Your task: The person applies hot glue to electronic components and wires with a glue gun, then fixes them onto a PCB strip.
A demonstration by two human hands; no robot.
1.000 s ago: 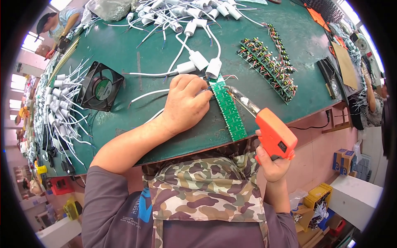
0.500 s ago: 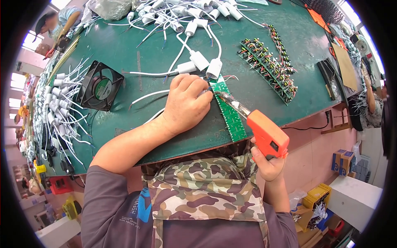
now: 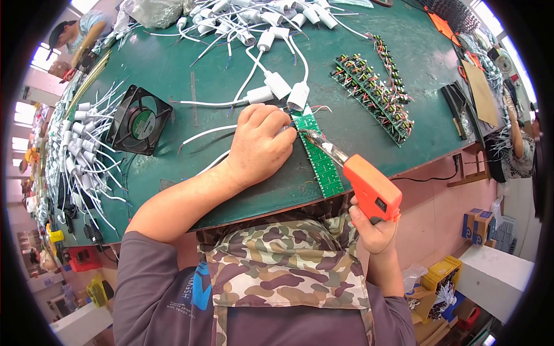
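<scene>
My right hand (image 3: 374,228) grips an orange soldering gun (image 3: 374,187) by its handle. Its metal tip reaches to the upper part of a green circuit board strip (image 3: 324,170), close by my left fingertips. My left hand (image 3: 262,138) is closed at the strip's left edge, its fingers bent down over something pale that they mostly hide. A white cable (image 3: 210,134) runs in to that hand from the left, and a second one passes under the wrist. Just beyond the fingers lie white cylindrical sockets (image 3: 299,96) with white leads.
A black fan (image 3: 139,121) stands on the green table (image 3: 190,155), left of my arm. Heaps of white socketed cables lie at the far side (image 3: 271,17) and left edge (image 3: 81,144). Populated circuit boards (image 3: 375,95) rest at the right. Other people work at far left and right.
The soldering gun and my right hand have shifted very slightly left. My left hand stays in place at the board.
</scene>
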